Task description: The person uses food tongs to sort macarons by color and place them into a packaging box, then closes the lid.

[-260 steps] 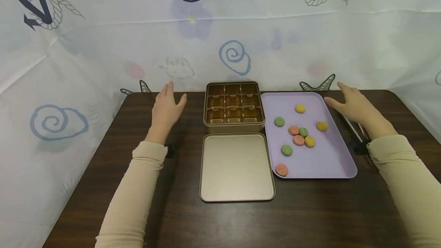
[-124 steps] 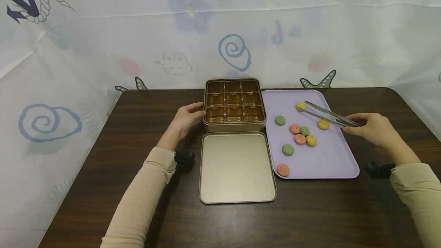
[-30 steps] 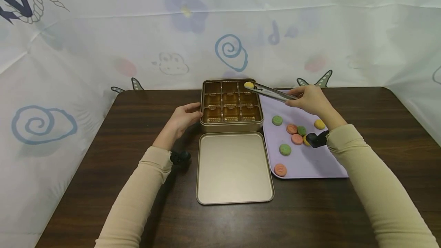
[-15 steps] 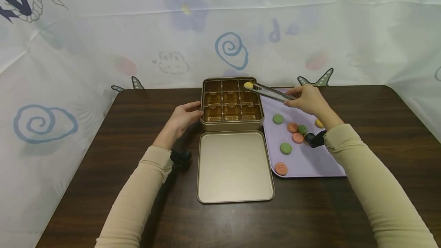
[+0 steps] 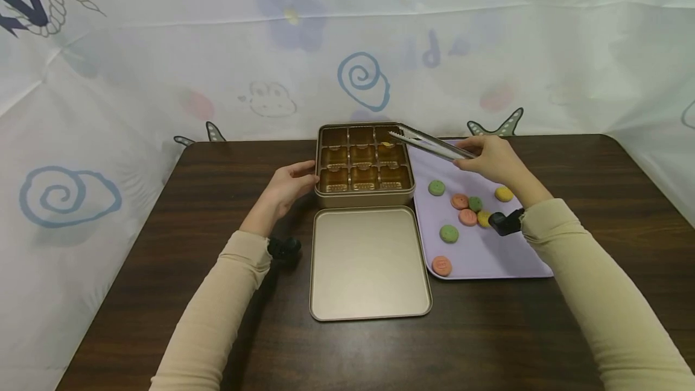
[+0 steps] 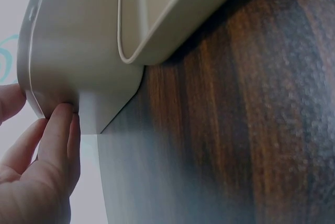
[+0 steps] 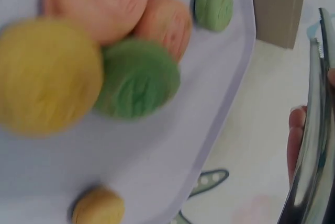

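In the head view my right hand [image 5: 491, 155] grips metal food tongs [image 5: 434, 145] by their rear end. Their tips are parted over the back right compartment of a gold tin [image 5: 365, 199] with a nine-compartment brown insert. A sliver of yellow [image 5: 387, 144], part of a small macaron-like sweet, shows under the tips; the insert hides the remainder. My left hand [image 5: 288, 189] rests its fingertips against the tin's left wall. In the left wrist view the fingers [image 6: 57, 130] touch that wall, with one digit at the rim. The right wrist view shows the tongs' arms [image 7: 314, 109] apart.
A lilac tray [image 5: 505, 258] right of the tin bears several round stamped sweets: green [image 5: 449, 234], pink [image 5: 442, 266] and yellow [image 5: 504, 193]. The tin's flat gold lid [image 5: 371, 264] lies in front of it on the dark wooden table [image 5: 347, 355]. A printed curtain [image 5: 217, 65] hangs behind.
The right hand took up the tongs and carried a yellow sweet from the tray to the tin. Within the last half second the tongs parted and let it go. The left hand came to the tin.
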Demonstrator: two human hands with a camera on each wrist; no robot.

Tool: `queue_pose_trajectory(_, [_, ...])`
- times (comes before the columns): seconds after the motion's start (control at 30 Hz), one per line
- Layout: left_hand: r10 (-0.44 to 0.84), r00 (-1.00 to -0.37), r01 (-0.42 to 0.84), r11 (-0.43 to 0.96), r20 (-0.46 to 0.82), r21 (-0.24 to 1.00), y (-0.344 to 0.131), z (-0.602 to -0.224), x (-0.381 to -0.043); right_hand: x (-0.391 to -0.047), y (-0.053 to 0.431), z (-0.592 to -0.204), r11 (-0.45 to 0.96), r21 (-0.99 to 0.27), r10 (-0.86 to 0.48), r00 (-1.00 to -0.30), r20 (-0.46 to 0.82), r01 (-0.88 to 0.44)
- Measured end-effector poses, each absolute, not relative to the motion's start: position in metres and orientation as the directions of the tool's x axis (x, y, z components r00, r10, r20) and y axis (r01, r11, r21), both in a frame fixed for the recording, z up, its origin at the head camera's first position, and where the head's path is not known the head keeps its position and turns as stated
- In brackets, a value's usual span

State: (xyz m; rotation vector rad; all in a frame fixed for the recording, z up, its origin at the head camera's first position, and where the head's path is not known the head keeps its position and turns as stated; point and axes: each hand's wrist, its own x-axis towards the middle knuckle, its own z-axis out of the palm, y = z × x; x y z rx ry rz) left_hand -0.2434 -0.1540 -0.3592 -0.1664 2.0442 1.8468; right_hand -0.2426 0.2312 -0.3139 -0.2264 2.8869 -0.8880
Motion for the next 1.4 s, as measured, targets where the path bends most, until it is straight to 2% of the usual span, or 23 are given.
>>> queue_pose_trajectory(0.33, [0.168, -0.921, -0.331, 0.135, -0.351, 0.934, -0.156, -0.359, -0.242, -0.229, 0.268, -0.306, 0.822, -0.562, -0.205, -0.969, -0.137, -0.094])
queue_pose_trajectory(0.63, [0.169, -0.922, -0.329, 0.134, -0.348, 0.935, -0.156, -0.362, -0.243, -0.216, 0.303, -0.306, 0.867, -0.491, -0.186, -0.97, -0.157, -0.087])
queue_pose_trajectory(1.0, [0.173, -0.923, -0.327, 0.124, -0.345, 0.937, -0.155, -0.362, -0.243, -0.199, 0.351, -0.32, 0.854, -0.519, -0.165, -0.965, -0.206, -0.035])
queue_pose_trajectory(1.4, [0.168, -0.924, -0.326, 0.121, -0.343, 0.938, -0.153, -0.361, -0.244, -0.177, 0.393, -0.336, 0.88, -0.473, -0.106, -0.957, -0.269, 0.036])
